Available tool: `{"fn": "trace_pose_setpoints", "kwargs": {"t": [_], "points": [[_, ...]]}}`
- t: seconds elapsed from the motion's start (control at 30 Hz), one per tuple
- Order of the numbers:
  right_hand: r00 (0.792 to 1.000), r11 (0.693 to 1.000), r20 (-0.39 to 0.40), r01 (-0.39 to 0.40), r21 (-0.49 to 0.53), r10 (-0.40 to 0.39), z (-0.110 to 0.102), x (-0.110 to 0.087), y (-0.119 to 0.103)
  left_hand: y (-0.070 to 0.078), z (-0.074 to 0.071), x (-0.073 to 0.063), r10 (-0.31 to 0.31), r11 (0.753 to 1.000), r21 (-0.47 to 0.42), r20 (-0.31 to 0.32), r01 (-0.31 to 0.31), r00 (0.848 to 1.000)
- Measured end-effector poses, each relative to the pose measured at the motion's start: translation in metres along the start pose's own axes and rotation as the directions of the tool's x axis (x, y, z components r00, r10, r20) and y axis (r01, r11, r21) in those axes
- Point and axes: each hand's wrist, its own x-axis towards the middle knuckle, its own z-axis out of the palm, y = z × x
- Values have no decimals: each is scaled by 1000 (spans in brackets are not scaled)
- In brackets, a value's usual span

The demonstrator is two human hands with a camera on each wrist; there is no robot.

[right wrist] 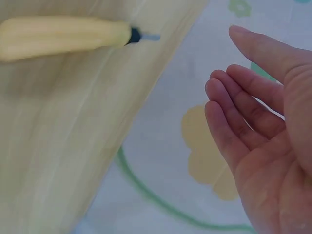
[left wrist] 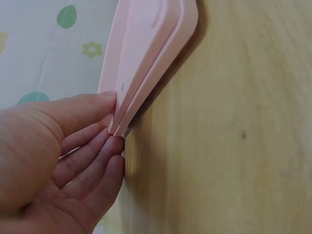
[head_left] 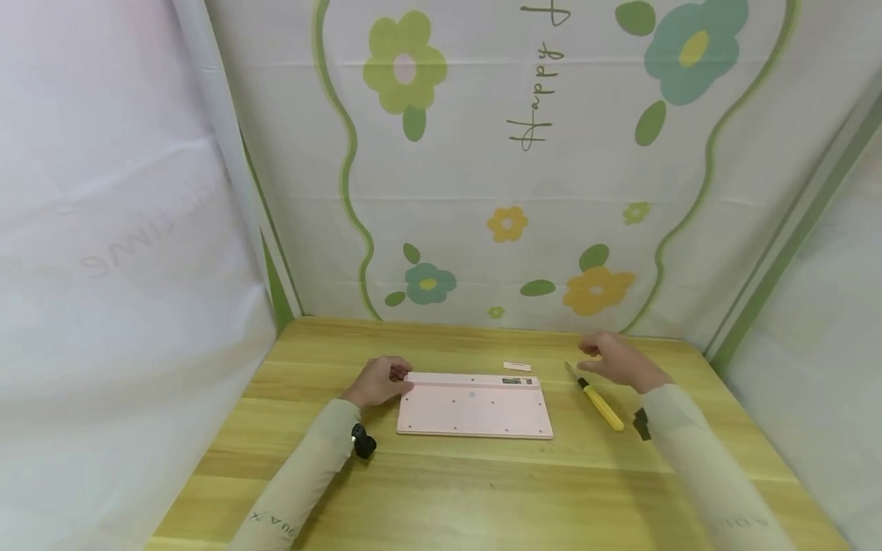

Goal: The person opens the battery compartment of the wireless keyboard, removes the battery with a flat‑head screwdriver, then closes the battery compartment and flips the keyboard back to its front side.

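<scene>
A pink keyboard (head_left: 475,417) lies with its screwed underside up on the table. Its small battery compartment (head_left: 515,381) at the far right is uncovered. My left hand (head_left: 377,381) pinches the keyboard's far left corner; in the left wrist view the thumb (left wrist: 92,107) is on the upper face and fingertips are at the edge below. To the right lies a yellow-handled screwdriver (head_left: 603,407), its tip pointing away from me. Above and beyond its tip, my right hand (head_left: 620,363) holds nothing, fingers loosely bent in the right wrist view.
Just behind the keyboard lies a small pale battery cover (head_left: 517,366). The wooden table (head_left: 441,497) ends at a white flowered cloth (head_left: 468,176) at the back, with more cloth hanging on both sides.
</scene>
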Motion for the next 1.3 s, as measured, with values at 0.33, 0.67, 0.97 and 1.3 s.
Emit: {"fn": "trace_pose_setpoints", "kwargs": {"t": [0.33, 0.67, 0.97, 1.3], "points": [[995, 994, -17, -99, 49, 100, 21, -40, 23, 0, -1, 0, 5, 1000, 4, 0, -5, 1000], [983, 977, 2, -183, 110, 184, 52, -57, 31, -3, 1, 1, 4, 1000, 12, -1, -4, 1000], [985, 986, -59, -158, 51, 161, 65, -55, 28, 0, 0, 0, -2, 1000, 3, 1, 2, 1000], [977, 983, -114, -182, -8, 180, 77, -47, 31, 1, 0, 0, -15, 1000, 2, 5, 15, 1000]]}}
